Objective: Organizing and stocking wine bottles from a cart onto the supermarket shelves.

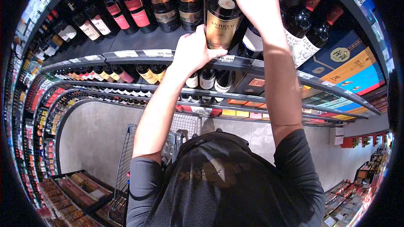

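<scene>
A dark glass wine bottle point(222, 22) with a gold label stands nearly upright at the front of the upper shelf point(132, 42). My left hand point(195, 49) grips its lower part, thumb across the front below the label and fingers along the left side. At the bottle's neck is my right hand point(254, 4), closed around it near the top of the picture; its fingertips are partly cut off. Two dark bottles with bronze bands point(191, 9) stand to the left. Just right, partly behind my right forearm, is a white-labelled bottle point(252, 41).
Price tags line the shelf edge point(186, 57). Boxed bottles point(344, 56) fill the shelf's right end. Lower shelves hold more bottles point(206, 80). A wire shopping cart point(121, 160) stands by my left side on the grey floor point(91, 132). Display crates point(79, 192) sit at lower left.
</scene>
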`<state>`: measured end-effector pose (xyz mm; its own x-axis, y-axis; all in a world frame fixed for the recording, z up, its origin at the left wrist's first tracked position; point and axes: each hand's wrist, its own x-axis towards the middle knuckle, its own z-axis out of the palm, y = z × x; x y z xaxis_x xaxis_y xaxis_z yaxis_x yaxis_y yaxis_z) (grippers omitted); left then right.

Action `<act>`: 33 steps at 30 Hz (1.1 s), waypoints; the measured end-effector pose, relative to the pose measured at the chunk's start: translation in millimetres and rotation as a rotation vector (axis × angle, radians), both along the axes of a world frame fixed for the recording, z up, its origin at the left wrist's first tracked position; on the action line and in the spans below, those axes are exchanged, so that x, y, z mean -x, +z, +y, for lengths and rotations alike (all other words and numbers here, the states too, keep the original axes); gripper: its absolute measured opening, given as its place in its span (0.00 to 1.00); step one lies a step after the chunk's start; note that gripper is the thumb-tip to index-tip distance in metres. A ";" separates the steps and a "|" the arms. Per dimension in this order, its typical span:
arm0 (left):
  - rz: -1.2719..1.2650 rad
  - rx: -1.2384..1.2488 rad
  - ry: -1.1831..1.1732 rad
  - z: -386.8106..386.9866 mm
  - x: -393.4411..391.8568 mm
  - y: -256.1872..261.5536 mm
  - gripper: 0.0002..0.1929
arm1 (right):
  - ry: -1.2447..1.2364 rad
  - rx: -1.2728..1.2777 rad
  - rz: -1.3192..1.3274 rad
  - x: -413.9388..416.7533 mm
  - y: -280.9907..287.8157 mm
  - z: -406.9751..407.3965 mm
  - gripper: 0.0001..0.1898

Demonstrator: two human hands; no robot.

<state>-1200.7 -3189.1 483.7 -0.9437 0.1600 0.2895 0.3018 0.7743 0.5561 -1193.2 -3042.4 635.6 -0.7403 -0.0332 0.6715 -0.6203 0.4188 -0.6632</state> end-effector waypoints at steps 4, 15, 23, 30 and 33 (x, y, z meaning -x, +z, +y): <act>0.103 -0.012 -0.004 2.2 -5.9 6.3 0.44 | -0.079 -0.055 0.045 18.1 -0.8 0.1 0.30; 0.258 -0.016 0.025 6.8 4.5 -5.2 0.37 | -0.103 -0.172 0.142 37.4 -1.4 3.7 0.30; 0.258 -0.002 0.039 12.4 6.8 -8.6 0.38 | -0.120 -0.204 0.149 36.5 -2.8 10.6 0.27; 0.234 0.021 0.025 17.3 6.3 -4.1 0.37 | -0.183 -0.221 0.047 -4.3 3.2 24.9 0.23; 0.131 0.004 0.044 18.3 2.6 -0.6 0.37 | -0.275 0.019 0.372 -21.3 -12.2 24.7 0.19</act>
